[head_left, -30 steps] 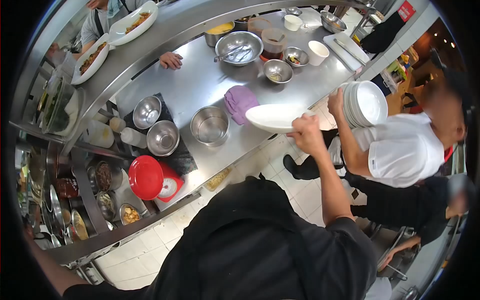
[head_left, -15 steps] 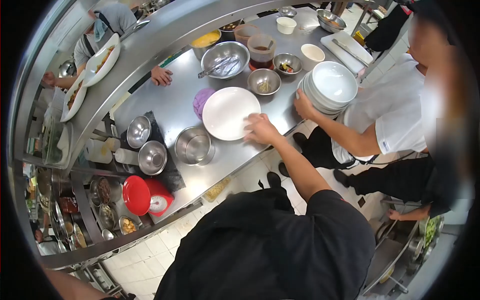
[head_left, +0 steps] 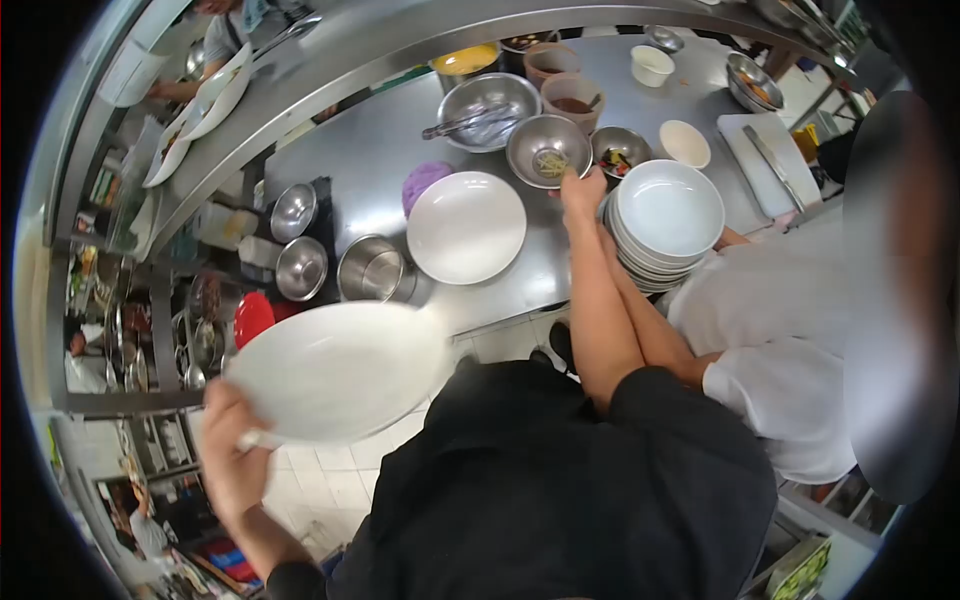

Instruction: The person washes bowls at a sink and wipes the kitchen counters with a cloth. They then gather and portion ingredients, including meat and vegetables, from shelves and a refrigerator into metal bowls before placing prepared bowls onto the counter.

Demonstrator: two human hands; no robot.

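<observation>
My left hand (head_left: 235, 440) grips the near-left rim of a large white plate (head_left: 338, 370), which hangs tilted in front of the counter. My right hand (head_left: 582, 190) has its fingers closed on the near rim of a steel bowl (head_left: 549, 152) with some pale-green strips in it. Another white plate (head_left: 466, 228) lies on the steel counter (head_left: 390, 130), beside a purple cloth (head_left: 425, 186). A stack of white bowls (head_left: 670, 212) stands to the right of my right forearm, held by a person in a white shirt.
A person in a white shirt (head_left: 780, 300) stands close on the right. Behind the steel bowl are a bowl with tongs (head_left: 487, 110) and sauce tubs (head_left: 572, 102). A knife lies on a cutting board (head_left: 765, 165). A steel pot (head_left: 372, 268) stands near the counter edge.
My left hand has come into view with a second plate. My right hand has let go of the plate on the counter and moved right to the steel bowl. The bowl stack now stands lower.
</observation>
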